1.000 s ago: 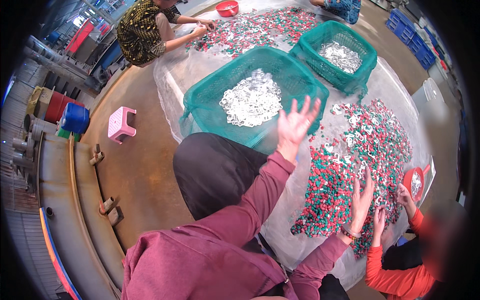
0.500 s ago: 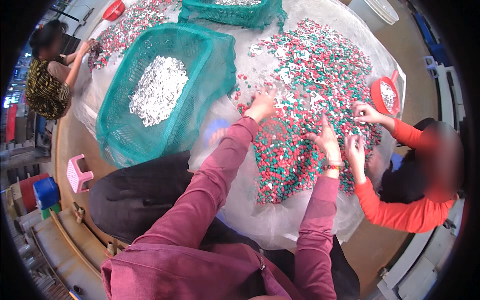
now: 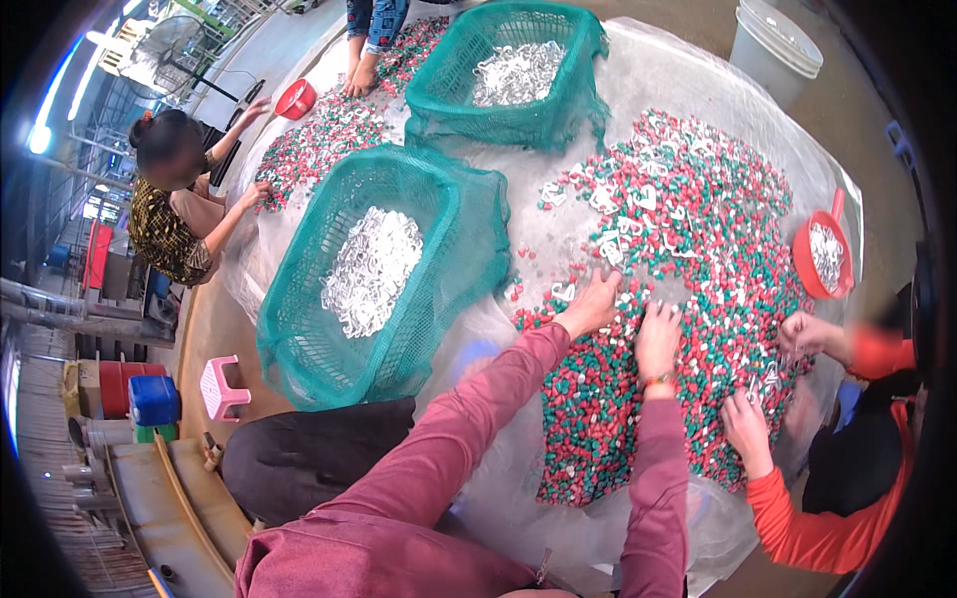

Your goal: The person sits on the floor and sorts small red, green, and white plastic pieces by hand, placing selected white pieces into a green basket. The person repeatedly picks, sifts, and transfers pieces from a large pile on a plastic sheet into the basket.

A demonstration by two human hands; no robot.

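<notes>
A big heap of small red, green and white pieces (image 3: 698,269) lies on a clear plastic sheet (image 3: 558,239). My left hand (image 3: 593,304) rests flat on the heap's near left edge, fingers spread among the pieces. My right hand (image 3: 658,339), a bracelet at the wrist, lies palm down on the heap just to its right. Whether either hand pinches a piece is hidden. A green mesh basket (image 3: 299,349) holding white pieces (image 3: 374,269) stands to my left. Both my sleeves are maroon.
A second green basket (image 3: 588,60) of white pieces stands farther off. A person in orange at the right has two hands (image 3: 778,389) in the heap beside a red scoop (image 3: 822,259). Another person (image 3: 174,214) sits far left by a red bowl (image 3: 296,98). A pink stool (image 3: 221,387) and grey bucket (image 3: 773,45) stand nearby.
My view has swung so the heap sits centre. My left hand came down from above the basket onto the heap, and both hands now lie closer together on the pieces.
</notes>
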